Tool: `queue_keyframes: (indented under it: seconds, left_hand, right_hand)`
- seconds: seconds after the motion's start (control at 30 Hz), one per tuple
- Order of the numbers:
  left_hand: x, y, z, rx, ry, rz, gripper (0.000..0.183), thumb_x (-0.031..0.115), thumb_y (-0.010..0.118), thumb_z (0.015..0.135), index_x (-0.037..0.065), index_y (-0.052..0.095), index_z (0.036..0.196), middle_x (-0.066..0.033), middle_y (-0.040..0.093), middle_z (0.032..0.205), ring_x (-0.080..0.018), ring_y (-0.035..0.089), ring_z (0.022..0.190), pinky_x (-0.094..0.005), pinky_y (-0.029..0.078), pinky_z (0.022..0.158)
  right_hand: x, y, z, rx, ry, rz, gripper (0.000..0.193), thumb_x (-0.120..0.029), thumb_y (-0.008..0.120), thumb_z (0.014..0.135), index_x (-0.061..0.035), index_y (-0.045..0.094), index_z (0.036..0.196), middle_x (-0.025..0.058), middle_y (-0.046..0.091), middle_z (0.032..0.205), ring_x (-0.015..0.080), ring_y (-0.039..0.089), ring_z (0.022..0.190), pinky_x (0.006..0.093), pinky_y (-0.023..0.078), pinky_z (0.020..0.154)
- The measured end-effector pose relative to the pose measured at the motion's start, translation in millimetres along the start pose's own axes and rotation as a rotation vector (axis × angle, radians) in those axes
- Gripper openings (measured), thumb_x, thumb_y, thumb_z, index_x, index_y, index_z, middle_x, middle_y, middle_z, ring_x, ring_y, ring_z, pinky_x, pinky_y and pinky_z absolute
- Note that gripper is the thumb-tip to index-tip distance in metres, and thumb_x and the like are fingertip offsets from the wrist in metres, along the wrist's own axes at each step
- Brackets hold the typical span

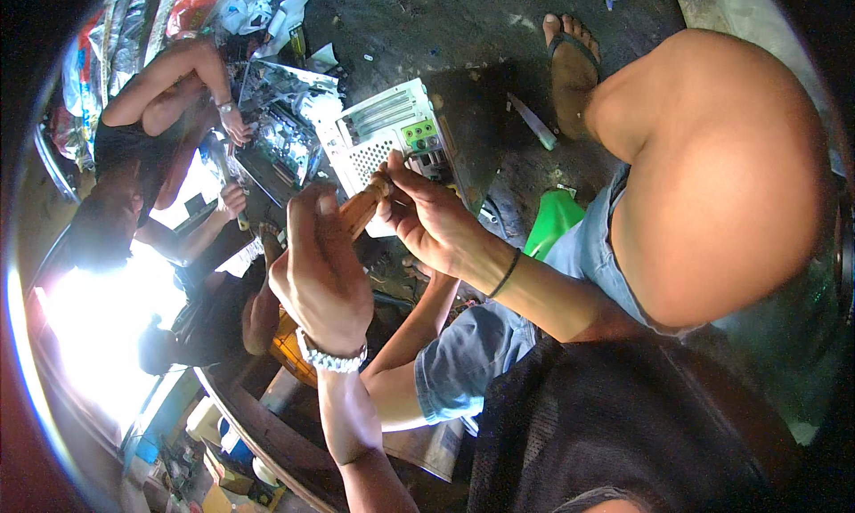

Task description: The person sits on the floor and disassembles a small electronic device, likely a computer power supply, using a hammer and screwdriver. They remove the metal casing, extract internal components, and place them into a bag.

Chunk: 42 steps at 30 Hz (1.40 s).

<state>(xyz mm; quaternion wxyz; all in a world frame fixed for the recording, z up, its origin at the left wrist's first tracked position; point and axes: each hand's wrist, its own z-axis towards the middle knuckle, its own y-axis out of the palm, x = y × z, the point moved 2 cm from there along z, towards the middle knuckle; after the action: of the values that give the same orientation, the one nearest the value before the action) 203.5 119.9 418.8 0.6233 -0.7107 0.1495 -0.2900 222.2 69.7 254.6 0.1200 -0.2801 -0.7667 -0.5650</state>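
Note:
My left hand (325,268), with a pale band at its wrist, is wrapped round an orange-brown wooden handle (359,211). The handle slants up and to the right, and its lower part is hidden in the fist. At its upper end the fingers of my right hand (434,223) are pinched together, touching the tip; what tool the handle belongs to, I cannot make out. Just beyond both hands stands a white metal computer case (367,159) with slots, round vent holes and green-backed ports, partly covered by my fingers.
At the left two other people work, one hand (233,199) gripping a tool. Scrap electronics (289,126) and plastic bags (245,10) are heaped there. A pale tapered blade-like piece (532,123) and a green plastic piece (554,219) lie right of the case. Boxes (227,473) stand lower left.

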Motion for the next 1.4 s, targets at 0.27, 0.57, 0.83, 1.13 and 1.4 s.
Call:
queue_keyframes:
  seconds: [0.27, 0.57, 0.83, 1.13, 1.4]
  left_hand:
    - [-6.2, -6.2, -9.1, 0.024, 0.522, 0.19, 0.04, -0.005, 0.072, 0.085, 0.006, 0.072, 0.124, -0.0188, 0.064, 0.13, -0.0283, 0.07, 0.096, -0.0353, 0.061, 0.074]
    - [-5.2, -1.2, 3.4, 0.086, 0.2, 0.035, 0.017, 0.015, 0.065, 0.102, 0.004, 0.074, 0.112, -0.0172, 0.074, 0.087, -0.0251, 0.073, 0.073, -0.0368, 0.056, 0.066]
    - [14.9, -28.7, -6.3, -0.015, 0.477, 0.113, 0.039, -0.011, 0.072, 0.082, 0.003, 0.073, 0.119, -0.0149, 0.068, 0.107, -0.0282, 0.071, 0.1, -0.0385, 0.059, 0.08]
    - [-10.0, -4.9, 2.1, 0.152, 0.325, 0.202, 0.038, 0.023, 0.072, 0.098, 0.006, 0.05, 0.071, -0.0127, 0.054, 0.065, -0.0371, 0.056, 0.05, -0.0451, 0.039, 0.044]
    - [5.9, -17.5, -14.1, -0.065, 0.473, 0.122, 0.034, 0.0, 0.071, 0.085, 0.004, 0.069, 0.119, -0.0129, 0.063, 0.103, -0.031, 0.067, 0.085, -0.0408, 0.057, 0.069]
  right_hand:
    - [-2.2, 9.2, -0.4, 0.172, -0.044, -0.039, 0.012, -0.013, 0.069, 0.1, -0.0023, 0.066, 0.105, 0.0057, 0.07, 0.1, 0.0125, 0.068, 0.093, 0.0199, 0.06, 0.084]
    - [-0.2, -1.0, 3.1, 0.233, -0.018, -0.062, 0.011, -0.013, 0.065, 0.103, -0.0026, 0.067, 0.105, 0.0058, 0.069, 0.095, 0.0126, 0.068, 0.084, 0.0207, 0.06, 0.075]
    - [1.1, 4.3, -2.6, 0.33, -0.104, -0.082, 0.012, -0.013, 0.064, 0.103, -0.0014, 0.067, 0.106, 0.0067, 0.071, 0.098, 0.0119, 0.069, 0.083, 0.0206, 0.06, 0.072]
    - [-2.1, -3.5, -3.7, 0.297, -0.049, -0.096, 0.015, -0.019, 0.071, 0.099, -0.0055, 0.07, 0.105, 0.0042, 0.07, 0.093, 0.0101, 0.068, 0.081, 0.0205, 0.061, 0.069]
    - [-3.3, -2.8, -4.2, 0.29, -0.063, -0.129, 0.022, -0.025, 0.07, 0.1, -0.0047, 0.063, 0.105, 0.0041, 0.068, 0.093, 0.0104, 0.068, 0.08, 0.0195, 0.061, 0.067]
